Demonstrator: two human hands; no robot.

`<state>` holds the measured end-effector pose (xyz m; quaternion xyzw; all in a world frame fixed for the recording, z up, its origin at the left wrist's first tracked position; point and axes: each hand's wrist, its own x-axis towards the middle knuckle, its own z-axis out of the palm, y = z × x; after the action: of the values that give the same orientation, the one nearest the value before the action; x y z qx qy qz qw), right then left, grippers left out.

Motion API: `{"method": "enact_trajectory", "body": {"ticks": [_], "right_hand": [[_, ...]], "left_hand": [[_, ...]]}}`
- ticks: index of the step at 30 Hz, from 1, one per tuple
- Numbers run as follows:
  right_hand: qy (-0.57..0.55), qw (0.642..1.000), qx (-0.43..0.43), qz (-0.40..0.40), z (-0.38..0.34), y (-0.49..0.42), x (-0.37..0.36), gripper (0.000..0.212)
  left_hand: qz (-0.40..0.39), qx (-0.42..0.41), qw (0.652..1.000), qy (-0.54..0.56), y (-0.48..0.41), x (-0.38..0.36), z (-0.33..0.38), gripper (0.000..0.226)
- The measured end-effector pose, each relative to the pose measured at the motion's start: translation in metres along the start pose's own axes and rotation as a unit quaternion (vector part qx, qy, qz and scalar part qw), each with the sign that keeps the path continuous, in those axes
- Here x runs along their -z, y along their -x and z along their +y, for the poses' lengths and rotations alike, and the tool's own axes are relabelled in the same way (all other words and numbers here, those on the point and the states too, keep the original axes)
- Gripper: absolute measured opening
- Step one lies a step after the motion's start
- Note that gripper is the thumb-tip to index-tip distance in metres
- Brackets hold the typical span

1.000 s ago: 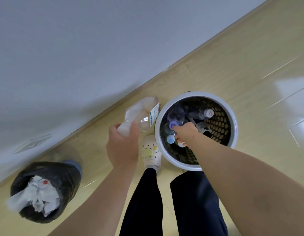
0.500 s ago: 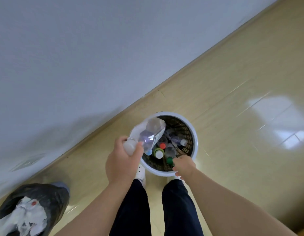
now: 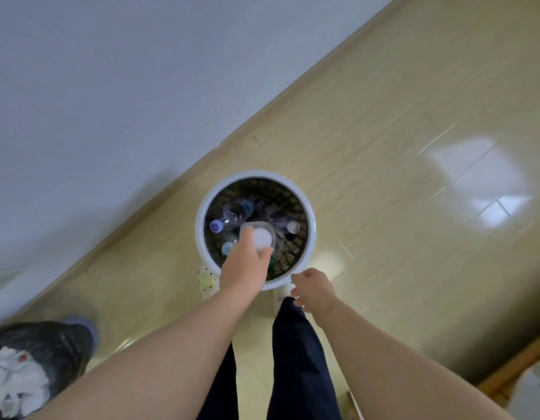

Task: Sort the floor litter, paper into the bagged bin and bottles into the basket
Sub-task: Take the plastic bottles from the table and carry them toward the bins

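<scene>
A round white-rimmed basket (image 3: 311, 225) stands on the floor by the wall, holding several clear plastic bottles (image 3: 238, 209). My left hand (image 3: 243, 268) reaches over its near rim and grips a clear bottle by its white-capped end (image 3: 262, 239), the bottle pointing down into the basket. My right hand (image 3: 314, 288) hangs just outside the near rim, fingers loosely curled and holding nothing. At the lower left, the black-bagged bin (image 3: 59, 347) holds crumpled white paper (image 3: 14, 380).
A grey-white wall (image 3: 141, 86) runs diagonally along the wooden floor (image 3: 414, 177). My legs in dark trousers (image 3: 296, 359) and white shoes (image 3: 206, 280) stand just before the basket. A wooden edge (image 3: 514, 371) shows at the lower right.
My left hand swung the bottle from beside the basket to over its middle, cap end up. My right hand came out of the basket, empty. The view pulled back and higher.
</scene>
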<state>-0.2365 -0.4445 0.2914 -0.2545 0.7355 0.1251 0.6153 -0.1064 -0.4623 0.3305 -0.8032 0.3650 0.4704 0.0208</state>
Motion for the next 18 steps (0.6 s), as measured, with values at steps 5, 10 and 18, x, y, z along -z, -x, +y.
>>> {"method": "enact_trajectory", "body": {"ticks": [5,10,18], "right_hand": [[0.001,1.0,0.012,-0.006,0.0,0.0,0.006,0.02],[-0.007,1.0,0.019,-0.005,-0.004,-0.002,0.013,0.018],[-0.006,1.0,0.021,-0.006,-0.008,-0.008,0.02,0.014]], "left_hand": [[0.059,-0.058,0.996,0.009,-0.01,0.007,0.009,0.044],[-0.005,-0.118,0.99,-0.078,-0.021,0.014,-0.002,0.046],[-0.099,-0.004,0.991,-0.086,-0.048,-0.006,-0.007,0.052]]}}
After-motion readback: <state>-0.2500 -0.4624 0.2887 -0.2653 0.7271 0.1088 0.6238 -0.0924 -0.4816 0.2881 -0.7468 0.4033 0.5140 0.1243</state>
